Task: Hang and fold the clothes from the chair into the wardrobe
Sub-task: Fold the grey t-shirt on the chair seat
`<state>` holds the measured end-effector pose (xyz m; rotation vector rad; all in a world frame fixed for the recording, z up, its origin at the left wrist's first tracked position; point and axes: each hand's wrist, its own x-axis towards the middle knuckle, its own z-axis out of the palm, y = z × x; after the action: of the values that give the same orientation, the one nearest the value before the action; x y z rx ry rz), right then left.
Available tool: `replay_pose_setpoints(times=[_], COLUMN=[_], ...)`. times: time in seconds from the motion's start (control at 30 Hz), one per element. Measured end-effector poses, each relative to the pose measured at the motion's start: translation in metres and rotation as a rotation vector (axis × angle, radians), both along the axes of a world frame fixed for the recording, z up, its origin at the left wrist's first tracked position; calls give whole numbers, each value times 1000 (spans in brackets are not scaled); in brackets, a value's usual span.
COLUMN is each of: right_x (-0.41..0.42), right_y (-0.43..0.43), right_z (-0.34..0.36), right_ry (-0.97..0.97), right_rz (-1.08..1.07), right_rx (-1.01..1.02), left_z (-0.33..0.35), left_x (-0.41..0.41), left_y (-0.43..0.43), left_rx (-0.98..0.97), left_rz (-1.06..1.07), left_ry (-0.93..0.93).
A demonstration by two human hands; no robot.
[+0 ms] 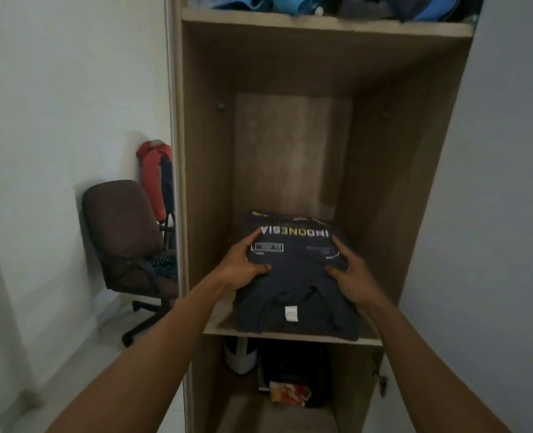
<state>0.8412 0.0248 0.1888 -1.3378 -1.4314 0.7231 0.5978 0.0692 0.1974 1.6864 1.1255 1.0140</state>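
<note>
A tall open wardrobe of pale wood-grain board [209, 151] fills the middle of the view, its flat panels matt and straight-edged. On the wardrobe's middle shelf [218, 326] lies a folded dark navy cotton T-shirt [296, 276], a soft, roughly rectangular slab with slightly rumpled edges. Its long axis runs from the wardrobe's front to its back. The collar end with a small white sewn-in label [291, 313] points to the front lip of the shelf, and the printed word INDONESIA, in white and yellow letters, sits toward the back and reads upside down from the camera.

The left hand [240, 270] grips the shirt's left edge, thumb laid on top and fingers [254, 239] running along the side. The right hand [352, 278] clasps the right edge in the same way, thumb on the cloth. Both forearms reach in from the wardrobe's open front.

On the wardrobe's top shelf sits a loose heap of blue and grey clothes [259, 3]. In the compartment under the middle shelf stand a rounded white object [240, 357], a black bag [293, 364] and a crinkled orange and red packet [290, 393].

To the left of the wardrobe stands a brown padded swivel chair [118, 220] on a black star base, with patterned dark cloth on its seat. Behind it, against the wardrobe's left side, hangs a red and dark bag [152, 170]
</note>
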Motion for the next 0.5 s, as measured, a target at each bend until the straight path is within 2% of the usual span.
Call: replay_pose_setpoints(times=[0.13,0.2,0.4,0.5], right_x=[1,5,17,18], right_y=[42,54,77,81], right_z=[-49,-67,-77,-77], right_ry=[-11,3,82,112], right_rz=[59,70,39,43], right_rx=[-301,-379,-369,-421], left_z=[-54,-71,-78,-71], left_x=[5,5,12,10], left_y=[42,57,87,87], left_rx=[-302,-389,-449,-530], left_rz=[24,34,14,-80], left_ry=[63,53,13,-10])
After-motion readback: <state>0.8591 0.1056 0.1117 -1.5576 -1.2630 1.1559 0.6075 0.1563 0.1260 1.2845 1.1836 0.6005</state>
